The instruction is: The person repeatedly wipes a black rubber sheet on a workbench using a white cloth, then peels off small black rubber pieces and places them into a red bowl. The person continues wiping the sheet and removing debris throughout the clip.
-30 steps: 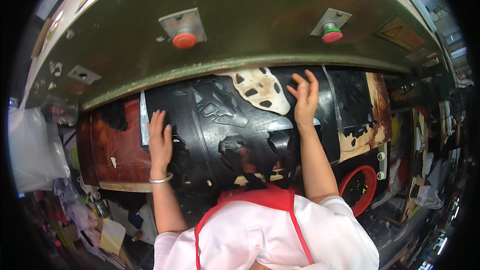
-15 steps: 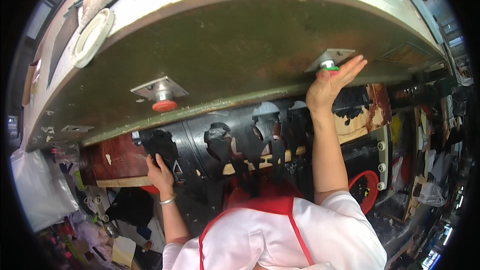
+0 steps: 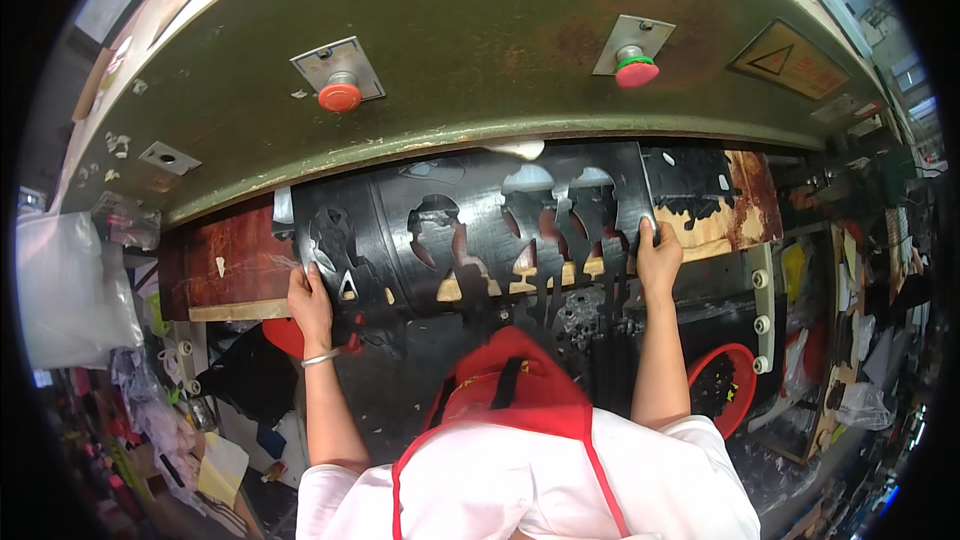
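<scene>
A wide black sheet (image 3: 390, 215), glossy and full of irregular cut-out holes, lies across the brown board under the green machine beam. Ragged strips hang from its near edge. My left hand (image 3: 310, 305) holds the sheet's left edge, thumb on top. At the opposite edge, my right hand (image 3: 660, 258) pinches the sheet between thumb and fingers. The undersides of both grips are hidden. A silvery bangle (image 3: 321, 357) circles my left wrist.
Above the sheet, the green beam (image 3: 470, 50) carries a red push button (image 3: 340, 96) and a pink one with a green ring (image 3: 637, 72). The reddish-brown board (image 3: 225, 255) shows at both sides. A red bin (image 3: 735, 405) with black scraps stands low right; plastic bags (image 3: 75, 290) hang left.
My right hand has left the button on the beam and come down to the sheet's right edge. My left hand now grips the left edge. The view has tilted downward.
</scene>
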{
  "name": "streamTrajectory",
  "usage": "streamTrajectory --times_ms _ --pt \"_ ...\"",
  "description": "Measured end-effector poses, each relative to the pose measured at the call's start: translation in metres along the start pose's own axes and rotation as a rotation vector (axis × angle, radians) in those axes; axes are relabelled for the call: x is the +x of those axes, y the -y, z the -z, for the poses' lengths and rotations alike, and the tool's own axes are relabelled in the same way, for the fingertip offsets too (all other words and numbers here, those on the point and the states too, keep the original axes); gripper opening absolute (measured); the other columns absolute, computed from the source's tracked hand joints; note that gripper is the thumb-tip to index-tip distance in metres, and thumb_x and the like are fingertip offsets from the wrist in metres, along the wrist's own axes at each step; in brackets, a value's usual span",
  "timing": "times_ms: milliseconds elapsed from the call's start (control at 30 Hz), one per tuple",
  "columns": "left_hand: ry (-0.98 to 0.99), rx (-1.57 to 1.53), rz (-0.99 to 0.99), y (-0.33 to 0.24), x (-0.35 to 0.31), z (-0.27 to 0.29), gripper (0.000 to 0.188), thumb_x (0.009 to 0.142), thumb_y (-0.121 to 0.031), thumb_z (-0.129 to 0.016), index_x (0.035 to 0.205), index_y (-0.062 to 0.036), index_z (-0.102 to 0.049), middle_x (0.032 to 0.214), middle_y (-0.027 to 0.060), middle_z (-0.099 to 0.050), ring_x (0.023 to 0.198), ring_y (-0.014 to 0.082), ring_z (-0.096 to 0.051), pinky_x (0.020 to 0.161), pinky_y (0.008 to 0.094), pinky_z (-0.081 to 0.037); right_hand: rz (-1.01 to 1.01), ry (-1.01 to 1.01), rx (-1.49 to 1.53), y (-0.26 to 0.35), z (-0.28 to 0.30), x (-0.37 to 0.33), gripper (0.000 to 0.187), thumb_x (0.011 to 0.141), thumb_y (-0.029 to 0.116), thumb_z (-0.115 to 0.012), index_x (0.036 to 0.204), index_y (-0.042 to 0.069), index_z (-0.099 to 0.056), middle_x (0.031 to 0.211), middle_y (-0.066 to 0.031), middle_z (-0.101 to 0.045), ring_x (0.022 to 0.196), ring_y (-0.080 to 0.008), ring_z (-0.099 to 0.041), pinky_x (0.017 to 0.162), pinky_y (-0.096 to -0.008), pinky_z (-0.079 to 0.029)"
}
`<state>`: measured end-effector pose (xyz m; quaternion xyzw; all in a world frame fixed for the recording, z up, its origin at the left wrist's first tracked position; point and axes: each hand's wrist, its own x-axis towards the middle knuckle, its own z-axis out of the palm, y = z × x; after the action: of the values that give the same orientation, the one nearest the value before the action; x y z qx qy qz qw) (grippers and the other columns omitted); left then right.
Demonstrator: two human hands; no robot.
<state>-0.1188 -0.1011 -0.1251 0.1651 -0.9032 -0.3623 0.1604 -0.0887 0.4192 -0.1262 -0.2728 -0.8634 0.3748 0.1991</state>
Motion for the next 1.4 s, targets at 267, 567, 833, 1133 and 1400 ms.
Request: streamTrajectory --times_ms 267,567,833,1133,1400 --pt "-0.01 -0.087 0.058 0.013 -0.065 0.039 0.024 0.099 -0.021 -0.053 0.094 0.0027 -0.056 0.077 0.0095 -0.055 0.074 0.0138 -0.051 0.07 0.0304 -0.044 0.218 -0.235 -0.08 0.049 0.023 -0.024 0.046 0.078 0.009 -0.073 0.121 0.001 -0.058 0.109 -0.0157 -0.062 0.103 -0.0315 -0.056 0.091 -0.0395 -0.044" --pt "0.047 0.228 -0.454 -0.061 -0.041 0.03 0.048 0.089 -0.012 -0.059 0.134 -0.0029 -0.046 0.138 0.0204 -0.046 0.129 0.0368 -0.042 0.11 0.0476 -0.03 0.684 0.131 -0.184 0.143 -0.046 -0.102 0.086 0.05 0.031 -0.09 0.127 0.011 -0.057 0.12 -0.0256 -0.054 0.102 -0.0389 -0.052 0.084 -0.0449 -0.047" --pt "0.269 0.448 -0.444 -0.062 -0.089 0.038 0.05 0.089 -0.016 -0.06 0.137 -0.0085 -0.047 0.147 0.0169 -0.038 0.139 0.0333 -0.033 0.116 0.051 -0.018 -0.034 0.51 0.52 0.119 0.006 -0.109 0.067 0.059 0.008 -0.09 0.112 0.005 -0.049 0.103 -0.0139 -0.067 0.094 -0.0173 -0.064 0.083 -0.0304 -0.051" --pt "0.238 0.477 -0.453 -0.051 -0.099 0.05 0.051 0.088 -0.019 -0.061 0.137 -0.0082 -0.048 0.145 0.0172 -0.04 0.137 0.0348 -0.034 0.114 0.0534 -0.021 0.195 -0.034 0.451 0.089 0.075 -0.107 0.057 0.065 -0.001 -0.086 0.104 0.005 -0.045 0.102 -0.0101 -0.059 0.095 -0.0172 -0.059 0.087 -0.0296 -0.048" --pt "0.322 0.392 -0.505 -0.055 -0.076 0.054 0.046 0.093 -0.016 -0.057 0.136 -0.0056 -0.047 0.142 0.0202 -0.042 0.134 0.0365 -0.037 0.113 0.0494 -0.025 0.382 0.026 -0.164 0.078 0.04 -0.097 0.071 0.048 0.017 -0.093 0.106 0.004 -0.054 0.108 -0.0125 -0.059 0.094 -0.0293 -0.056 0.082 -0.0373 -0.048"
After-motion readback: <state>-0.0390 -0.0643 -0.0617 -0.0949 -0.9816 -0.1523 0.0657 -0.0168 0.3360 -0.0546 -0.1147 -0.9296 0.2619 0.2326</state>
